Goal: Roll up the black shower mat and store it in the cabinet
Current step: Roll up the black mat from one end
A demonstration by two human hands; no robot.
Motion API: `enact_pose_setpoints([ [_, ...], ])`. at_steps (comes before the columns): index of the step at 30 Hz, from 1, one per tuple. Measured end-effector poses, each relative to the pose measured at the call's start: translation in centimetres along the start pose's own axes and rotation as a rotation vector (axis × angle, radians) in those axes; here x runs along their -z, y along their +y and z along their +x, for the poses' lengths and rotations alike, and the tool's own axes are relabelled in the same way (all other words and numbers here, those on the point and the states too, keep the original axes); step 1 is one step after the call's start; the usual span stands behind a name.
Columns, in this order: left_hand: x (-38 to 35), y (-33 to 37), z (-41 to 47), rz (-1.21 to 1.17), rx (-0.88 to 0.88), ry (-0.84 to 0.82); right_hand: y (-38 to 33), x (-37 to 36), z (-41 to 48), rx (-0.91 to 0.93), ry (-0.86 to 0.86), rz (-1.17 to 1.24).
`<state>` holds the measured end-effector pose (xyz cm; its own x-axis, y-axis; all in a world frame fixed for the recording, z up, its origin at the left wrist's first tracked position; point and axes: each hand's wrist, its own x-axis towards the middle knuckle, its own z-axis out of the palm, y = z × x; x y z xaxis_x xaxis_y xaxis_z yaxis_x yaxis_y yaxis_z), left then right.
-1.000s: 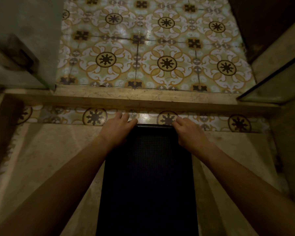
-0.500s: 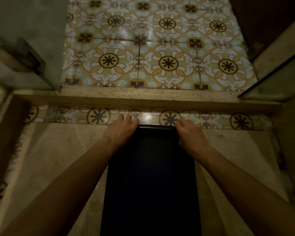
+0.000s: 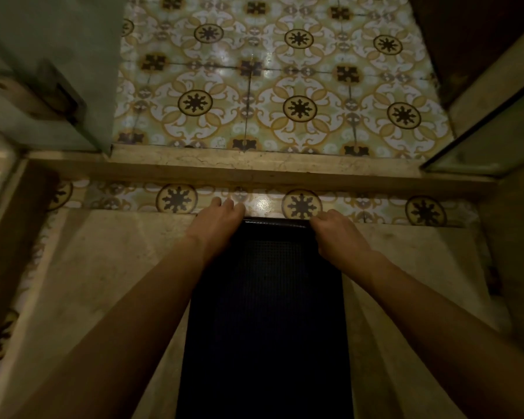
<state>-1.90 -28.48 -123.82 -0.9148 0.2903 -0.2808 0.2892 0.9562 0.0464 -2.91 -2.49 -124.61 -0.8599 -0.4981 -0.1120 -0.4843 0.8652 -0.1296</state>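
The black shower mat [image 3: 266, 313] lies flat on the beige stone shower floor, running from the bottom edge of the view up to the patterned tile strip. My left hand [image 3: 217, 223] rests on its far left corner with the fingers reaching over the edge. My right hand [image 3: 338, 234] curls over the far right corner and grips it. The mat's far edge [image 3: 277, 222] looks slightly lifted and catches a glint. No cabinet is in view.
A raised stone threshold [image 3: 254, 170] crosses the view just beyond the mat. Past it lies patterned floor tile [image 3: 285, 86]. A glass door panel with a hinge [image 3: 52, 95] stands at the left, another glass panel [image 3: 490, 137] at the right.
Both hands have stayed at the mat's far corners. The far edge has curled up a little under the fingers, and the view has shifted slightly.
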Motion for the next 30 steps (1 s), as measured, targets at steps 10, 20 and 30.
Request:
enact_pose_setpoints([
  [10, 0.9, -0.6, -0.4, 0.014, -0.062, 0.033, -0.6, 0.1, -0.1, -0.041, -0.017, 0.024],
  [20, 0.7, -0.3, -0.9, 0.032, -0.061, 0.034, -0.3, -0.1, -1.1, -0.049, -0.047, 0.075],
  [30, 1.5, -0.5, -1.3, -0.043, 0.005, -0.003, -0.1, -0.1, -1.0, 0.014, -0.089, 0.018],
])
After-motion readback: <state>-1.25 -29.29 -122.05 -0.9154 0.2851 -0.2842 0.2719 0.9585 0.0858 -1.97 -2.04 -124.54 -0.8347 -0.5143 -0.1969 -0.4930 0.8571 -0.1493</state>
